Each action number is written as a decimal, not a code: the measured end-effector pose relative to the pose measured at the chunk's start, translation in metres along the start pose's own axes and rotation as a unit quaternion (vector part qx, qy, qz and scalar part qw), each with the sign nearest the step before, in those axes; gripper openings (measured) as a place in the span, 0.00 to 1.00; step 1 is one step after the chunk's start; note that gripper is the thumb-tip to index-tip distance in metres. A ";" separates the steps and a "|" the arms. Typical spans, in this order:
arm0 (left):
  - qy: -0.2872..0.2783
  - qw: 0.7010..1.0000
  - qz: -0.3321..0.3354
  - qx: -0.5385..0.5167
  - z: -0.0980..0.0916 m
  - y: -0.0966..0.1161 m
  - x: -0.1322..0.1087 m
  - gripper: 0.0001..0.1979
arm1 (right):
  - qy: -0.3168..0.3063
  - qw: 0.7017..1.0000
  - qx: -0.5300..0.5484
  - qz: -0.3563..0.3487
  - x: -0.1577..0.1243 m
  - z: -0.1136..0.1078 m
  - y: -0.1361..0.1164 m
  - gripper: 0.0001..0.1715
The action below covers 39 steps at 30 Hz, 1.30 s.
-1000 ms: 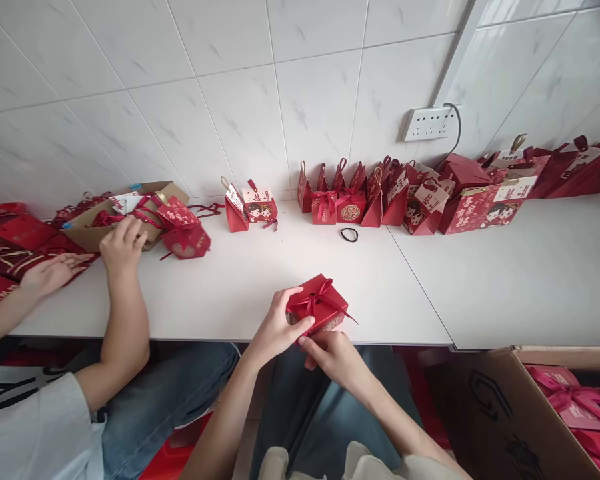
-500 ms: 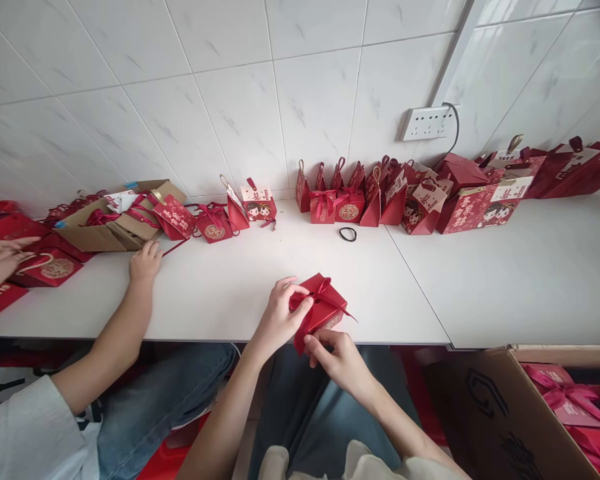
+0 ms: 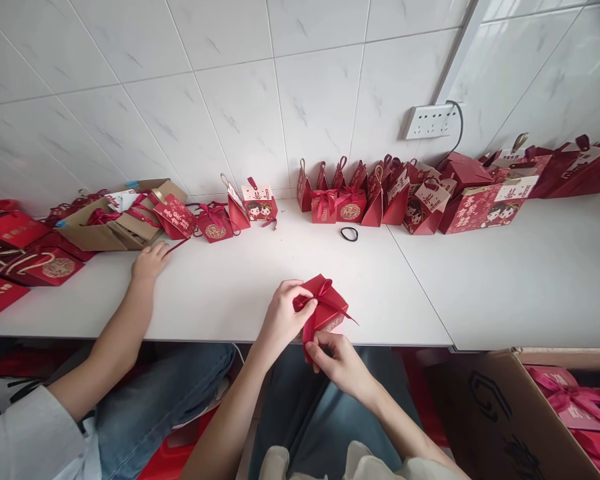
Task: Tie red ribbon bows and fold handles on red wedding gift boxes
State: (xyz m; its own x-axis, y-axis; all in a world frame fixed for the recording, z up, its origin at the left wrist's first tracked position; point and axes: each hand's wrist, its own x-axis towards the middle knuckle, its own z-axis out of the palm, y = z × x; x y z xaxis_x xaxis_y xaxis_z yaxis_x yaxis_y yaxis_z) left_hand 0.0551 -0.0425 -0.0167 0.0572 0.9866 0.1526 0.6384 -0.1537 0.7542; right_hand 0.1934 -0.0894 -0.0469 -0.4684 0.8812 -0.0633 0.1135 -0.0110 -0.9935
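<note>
Head view: left hand (image 3: 283, 319) pinches and partly hides the bow (image 3: 325, 287); right hand (image 3: 342, 362) grips ribbon tail (image 3: 309, 329).

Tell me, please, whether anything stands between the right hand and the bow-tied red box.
Nothing visible does: the right hand holds the ribbon tail at the near side of the red box; the left hand holds its bow.

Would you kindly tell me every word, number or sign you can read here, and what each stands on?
No text reads with certainty.
Held red box: gold marks on its side, too small.
Large red box by the wall: pale characters, too small.
Red piece at far left: gold characters, blurred and cut off.
Carton: dark printed marks, no readable word.
Co-worker's shirt: black marks, cut off.
</note>
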 end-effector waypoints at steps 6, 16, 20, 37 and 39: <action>0.013 1.000 0.013 0.019 0.007 0.004 0.001 0.02 | -0.030 0.999 0.014 -0.004 -0.001 -0.004 0.003 0.24; 0.019 1.000 0.018 -0.002 0.009 0.002 0.002 0.03 | -0.098 0.995 0.001 -0.027 0.000 -0.015 0.007 0.21; 0.021 1.000 0.021 -0.004 0.010 0.001 0.002 0.03 | -0.113 0.993 -0.003 -0.031 -0.001 -0.019 0.005 0.22; 0.017 0.999 0.036 -0.002 0.011 -0.004 0.002 0.03 | 0.131 0.981 0.126 0.067 0.001 -0.047 0.000 0.29; 0.017 0.999 0.032 -0.006 0.010 -0.003 0.002 0.03 | 0.149 0.988 0.035 0.037 -0.004 -0.049 -0.005 0.29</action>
State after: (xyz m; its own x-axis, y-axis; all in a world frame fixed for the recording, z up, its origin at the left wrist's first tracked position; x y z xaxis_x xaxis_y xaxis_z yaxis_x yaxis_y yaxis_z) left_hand 0.0614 -0.0399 -0.0251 0.0715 0.9725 0.2215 0.6252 -0.2167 0.7498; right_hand 0.2373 -0.0698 -0.0374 -0.1809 0.9767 -0.1159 0.0728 -0.1042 -0.9919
